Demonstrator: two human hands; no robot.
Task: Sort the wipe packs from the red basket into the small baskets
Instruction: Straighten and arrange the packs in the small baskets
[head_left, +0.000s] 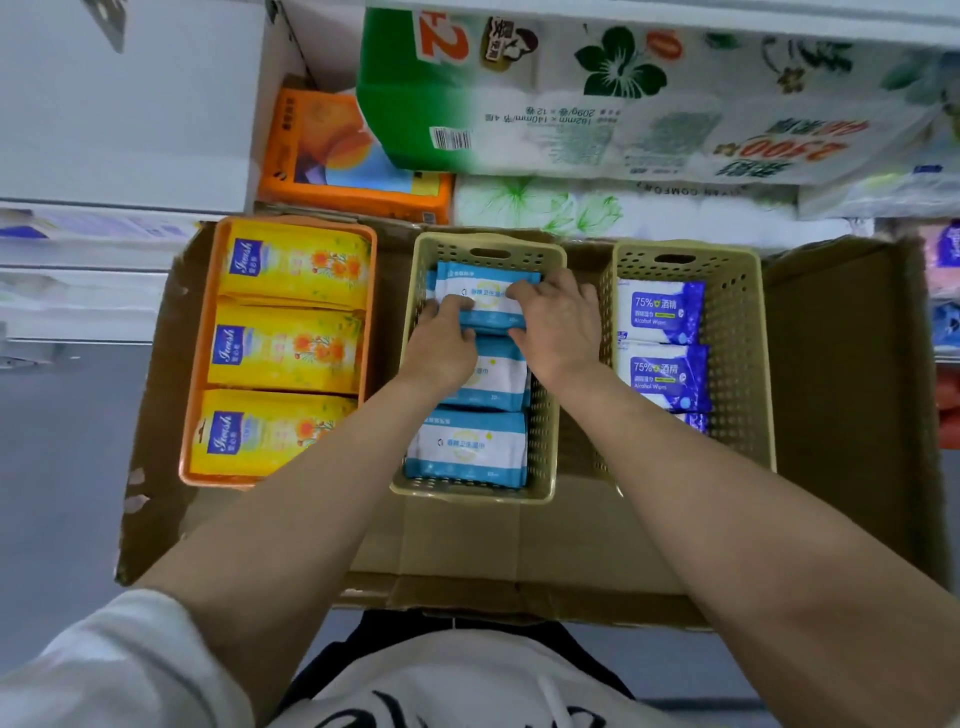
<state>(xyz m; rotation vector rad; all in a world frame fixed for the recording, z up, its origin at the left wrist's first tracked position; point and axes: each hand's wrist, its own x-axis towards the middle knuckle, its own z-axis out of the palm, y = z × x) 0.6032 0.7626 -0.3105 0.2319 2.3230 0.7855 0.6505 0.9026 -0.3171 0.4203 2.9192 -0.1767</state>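
Both hands grip one glossy blue-and-white wipe pack (485, 301) at the far end of the perforated beige middle basket (545, 415): left hand (441, 338) curled on its near-left edge, right hand (558, 317) on its right end. Left of the hands, a smooth orange basket (208, 364) holds yellow packs (283, 348); right, a second beige basket (737, 338) holds purple alcohol-wipe packs (662, 312).

"75%" and "Alcohol Wipes" can be read on the purple packs (661, 310); "2500" (upside down) on the tissue bundle (649, 104).
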